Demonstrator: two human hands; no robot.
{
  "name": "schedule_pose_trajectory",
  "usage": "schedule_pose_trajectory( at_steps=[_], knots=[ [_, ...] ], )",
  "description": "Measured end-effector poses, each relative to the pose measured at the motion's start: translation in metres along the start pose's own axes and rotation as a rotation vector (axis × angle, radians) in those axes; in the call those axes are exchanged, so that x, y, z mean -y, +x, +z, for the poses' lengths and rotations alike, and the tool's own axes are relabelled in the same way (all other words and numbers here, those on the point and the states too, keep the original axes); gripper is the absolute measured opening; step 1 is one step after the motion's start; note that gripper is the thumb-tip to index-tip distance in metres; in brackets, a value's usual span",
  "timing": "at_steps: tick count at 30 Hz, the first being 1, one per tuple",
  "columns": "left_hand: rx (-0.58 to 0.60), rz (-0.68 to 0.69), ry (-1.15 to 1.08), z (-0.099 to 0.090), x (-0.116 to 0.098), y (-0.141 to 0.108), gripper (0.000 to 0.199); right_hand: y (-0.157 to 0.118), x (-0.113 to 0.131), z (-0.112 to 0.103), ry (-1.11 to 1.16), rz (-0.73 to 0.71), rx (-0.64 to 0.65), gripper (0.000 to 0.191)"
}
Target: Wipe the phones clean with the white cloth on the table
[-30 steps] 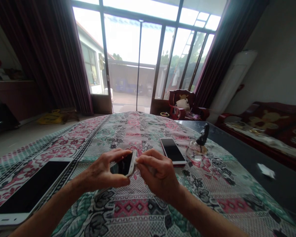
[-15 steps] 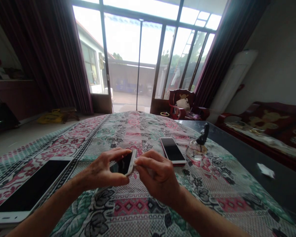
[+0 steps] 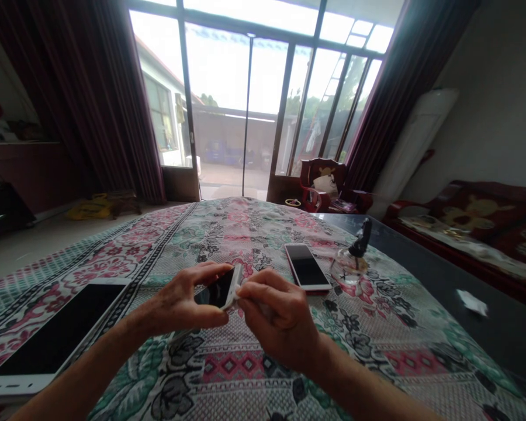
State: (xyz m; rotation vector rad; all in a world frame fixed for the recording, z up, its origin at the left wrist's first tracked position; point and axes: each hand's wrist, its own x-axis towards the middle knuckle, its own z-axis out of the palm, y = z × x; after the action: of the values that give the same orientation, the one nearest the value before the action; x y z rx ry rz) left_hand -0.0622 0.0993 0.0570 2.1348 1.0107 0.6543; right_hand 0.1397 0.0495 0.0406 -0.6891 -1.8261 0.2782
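Note:
My left hand grips a white-edged smartphone by its sides, thumb on the near edge and fingers on the far one. The phone is tilted, its dark screen partly showing. At its right end my right hand is closed in a pinch, fingertips against the phone's white edge. Something small and whitish may be between those fingertips, but they mostly hide it. A second white phone lies face up to the right of my hands. On the left lies a larger white phone or tablet with a black screen.
A clear spray bottle with a black nozzle stands right of the second phone. The patterned cloth covers the table. A crumpled white tissue lies on the dark surface at right. Wooden seats and glass doors are beyond.
My right fingertips have shifted slightly left and down along the phone's end. The held phone has moved very slightly left; the other things stay where they were.

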Motion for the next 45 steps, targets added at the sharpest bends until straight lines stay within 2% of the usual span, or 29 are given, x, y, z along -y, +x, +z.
schedule_pose_trajectory(
  at_steps=[17,24,30,36,40,45],
  knots=[
    [-0.009,-0.013,0.035,0.002,0.0,0.001,0.067,0.001,-0.005,-0.001,-0.026,0.023,-0.022,0.015],
    [0.0,-0.017,0.016,-0.001,0.0,0.0,0.065,0.001,0.002,0.002,0.017,0.005,-0.007,0.017],
    [-0.006,-0.016,0.056,0.002,0.002,0.0,0.065,0.0,-0.006,0.001,-0.031,0.055,-0.043,0.014],
    [-0.035,-0.032,0.029,0.0,0.002,0.001,0.067,0.002,0.001,0.0,0.015,0.036,0.0,0.015],
    [-0.121,-0.07,0.175,0.0,0.009,0.006,0.064,0.003,-0.008,-0.003,-0.076,0.093,0.032,0.012],
    [-0.222,-0.241,0.547,0.007,0.025,0.008,0.071,-0.006,-0.025,0.002,-0.21,0.162,0.195,0.014]
  ],
)
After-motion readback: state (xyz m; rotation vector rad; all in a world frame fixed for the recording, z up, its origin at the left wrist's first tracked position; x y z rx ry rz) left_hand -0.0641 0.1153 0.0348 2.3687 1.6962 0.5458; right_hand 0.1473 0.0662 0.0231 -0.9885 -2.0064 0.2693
